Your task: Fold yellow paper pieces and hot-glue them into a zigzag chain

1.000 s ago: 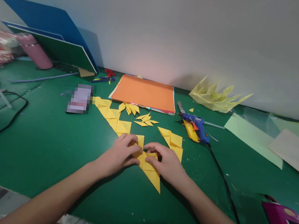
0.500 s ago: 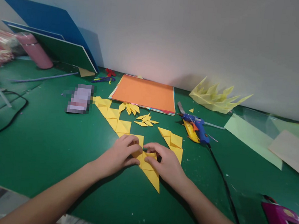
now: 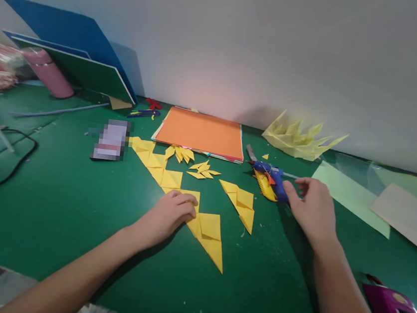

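A long zigzag strip of folded yellow paper (image 3: 172, 179) lies slantwise across the middle of the table. My left hand (image 3: 169, 216) rests on its lower part, fingers together and curled over the paper; the thumb is hidden. To the right, my right hand (image 3: 313, 207) is at the handle of a blue glue gun (image 3: 271, 172), thumb and fingers apart around it, with no closed grip visible. The gun lies on its side on a yellow toothed piece (image 3: 265, 185). A shorter folded yellow strip (image 3: 243, 201) lies between the hands.
Small yellow paper pieces (image 3: 203, 169) lie below a stack of orange paper (image 3: 203, 132). A pale yellow paper crown (image 3: 296, 139) stands near the wall. A phone (image 3: 111, 139) is at left, light green paper (image 3: 350, 195) at right, and a magenta device (image 3: 389, 310) at lower right.
My right hand has let go of the yellow paper strip and moved right to the glue gun. My left hand stays on the strip.
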Tool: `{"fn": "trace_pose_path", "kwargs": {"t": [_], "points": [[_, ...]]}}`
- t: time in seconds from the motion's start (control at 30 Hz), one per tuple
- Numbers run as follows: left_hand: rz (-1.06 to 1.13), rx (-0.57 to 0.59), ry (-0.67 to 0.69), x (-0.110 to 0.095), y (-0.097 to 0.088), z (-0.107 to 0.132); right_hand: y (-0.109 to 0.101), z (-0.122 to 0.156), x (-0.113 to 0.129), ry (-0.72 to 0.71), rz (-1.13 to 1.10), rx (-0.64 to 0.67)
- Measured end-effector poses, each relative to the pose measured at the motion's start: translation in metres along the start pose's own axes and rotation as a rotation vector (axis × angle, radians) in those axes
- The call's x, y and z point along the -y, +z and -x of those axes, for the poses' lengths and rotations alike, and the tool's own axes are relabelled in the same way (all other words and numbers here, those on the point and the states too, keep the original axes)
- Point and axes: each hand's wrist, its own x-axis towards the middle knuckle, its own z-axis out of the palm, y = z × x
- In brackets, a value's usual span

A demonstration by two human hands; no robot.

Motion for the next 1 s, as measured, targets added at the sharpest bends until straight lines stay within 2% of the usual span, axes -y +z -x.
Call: {"fn": "trace_pose_path", "kwargs": {"t": [0.07, 0.17, 0.3, 0.4, 0.5, 0.53, 0.63, 0.77, 0.87, 1.0], "points": [[0.007, -0.005, -0.04, 0.001, 0.001, 0.0, 0.004, -0.004, -0.011, 0.131, -0.041, 0.157], [-0.012, -0.013, -0.066, 0.003, 0.003, 0.001, 0.012, -0.004, -0.011, 0.168, -0.127, 0.296], [-0.013, -0.005, -0.057, 0.004, 0.002, 0.002, 0.017, -0.005, -0.006, 0.298, -0.297, 0.284], [0.007, 0.008, -0.042, 0.002, 0.002, 0.001, 0.016, -0.004, -0.003, 0.313, -0.414, 0.231], [0.016, 0.025, -0.05, 0.001, 0.003, 0.001, 0.008, 0.0, 0.006, 0.305, -0.806, 0.155], [0.016, 0.024, -0.06, 0.001, 0.004, 0.001, 0.004, 0.002, 0.01, 0.299, -0.945, 0.176], [0.02, 0.012, -0.08, 0.001, 0.005, 0.001, -0.005, 0.009, 0.022, 0.294, -1.093, 0.438], [0.071, 0.004, -0.135, -0.002, 0.004, 0.001, -0.01, 0.016, 0.029, 0.199, -1.087, 0.738], [0.097, -0.01, -0.151, -0.002, 0.003, 0.001, -0.01, 0.019, 0.032, 0.1, -1.024, 0.888], [0.12, -0.044, -0.138, -0.001, 0.005, 0.003, -0.009, 0.023, 0.036, -0.029, -0.771, 1.026]]}}
